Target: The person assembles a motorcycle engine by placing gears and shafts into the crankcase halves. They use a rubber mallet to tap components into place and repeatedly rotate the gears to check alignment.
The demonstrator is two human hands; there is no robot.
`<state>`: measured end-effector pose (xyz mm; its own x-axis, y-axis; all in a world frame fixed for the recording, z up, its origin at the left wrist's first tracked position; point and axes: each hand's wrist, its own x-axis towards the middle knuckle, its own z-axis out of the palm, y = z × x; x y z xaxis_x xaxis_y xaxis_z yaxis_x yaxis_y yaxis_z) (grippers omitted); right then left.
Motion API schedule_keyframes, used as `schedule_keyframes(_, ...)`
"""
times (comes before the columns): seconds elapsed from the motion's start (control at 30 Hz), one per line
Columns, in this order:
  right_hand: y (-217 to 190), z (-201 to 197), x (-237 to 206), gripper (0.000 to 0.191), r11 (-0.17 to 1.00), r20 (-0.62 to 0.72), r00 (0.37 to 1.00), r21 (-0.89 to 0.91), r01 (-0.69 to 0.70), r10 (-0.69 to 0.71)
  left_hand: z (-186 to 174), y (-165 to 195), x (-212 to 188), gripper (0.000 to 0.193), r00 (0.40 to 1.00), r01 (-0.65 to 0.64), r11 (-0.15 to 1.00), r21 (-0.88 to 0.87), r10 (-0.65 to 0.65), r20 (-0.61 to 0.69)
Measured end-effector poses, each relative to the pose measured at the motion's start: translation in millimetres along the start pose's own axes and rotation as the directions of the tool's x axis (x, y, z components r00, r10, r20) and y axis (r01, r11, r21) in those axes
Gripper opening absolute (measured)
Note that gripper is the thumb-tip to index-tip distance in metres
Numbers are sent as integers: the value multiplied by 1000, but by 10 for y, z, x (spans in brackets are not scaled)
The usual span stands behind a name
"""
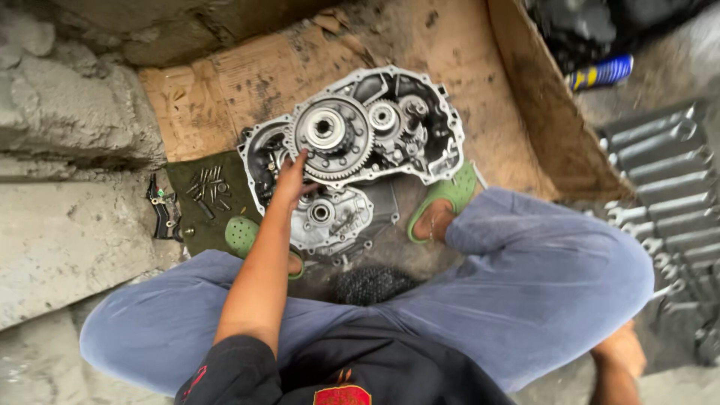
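An open aluminium engine case [439, 124] lies on cardboard in front of me, with a large toothed gear [330, 135] and smaller gears [384, 116] inside it. My left hand [289, 180] reaches onto the lower left rim of the large gear, fingers closed over its teeth. Just below the hand lies a round case cover [330, 217]. My right hand [621, 349] shows only partly behind my right knee at the lower right; its fingers are hidden.
Several bolts [210, 187] lie on a dark green cloth [187, 217] left of the case, beside a black bracket [161, 210]. A row of wrenches [660, 172] lies at the right. A blue and yellow spray can [600, 73] is at the top right. Concrete blocks [67, 112] are at the left.
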<state>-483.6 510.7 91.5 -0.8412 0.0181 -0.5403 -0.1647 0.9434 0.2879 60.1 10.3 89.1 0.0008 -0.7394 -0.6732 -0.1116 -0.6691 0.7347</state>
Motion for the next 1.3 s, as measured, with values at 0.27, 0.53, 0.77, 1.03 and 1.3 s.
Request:
schedule_keyframes(0.27, -877, -1461, -314, 33, 982, -312, 934, 11, 188, -175, -197, -37, -56, 76, 1000, -7, 992, -128, 6, -6)
schedule_keyframes(0.53, -2986, -2863, -2402, 28, 235, -719, -437, -628, 742, -541, -76, -23, -53, 74, 996, 89, 968, -235, -82, 38)
schedule_keyframes(0.77, -3886, -1066, -4062, 29, -2, -349, 28, 85, 996, -937, -219, 79, -136, 78, 993, 115, 947, -299, -101, 61)
schedule_keyframes(1.03, -3730, -1502, -4297, 29, -119, -646, 26, 180, 977, -763, -266, 45, -198, 88, 995, 84, 925, -370, -55, 88)
schedule_keyframes(1.3, -3858, -1501, -3979, 23, -30, -533, -54, -53, 998, -844, -299, 141, -273, 91, 987, 64, 929, -364, -7, 158)
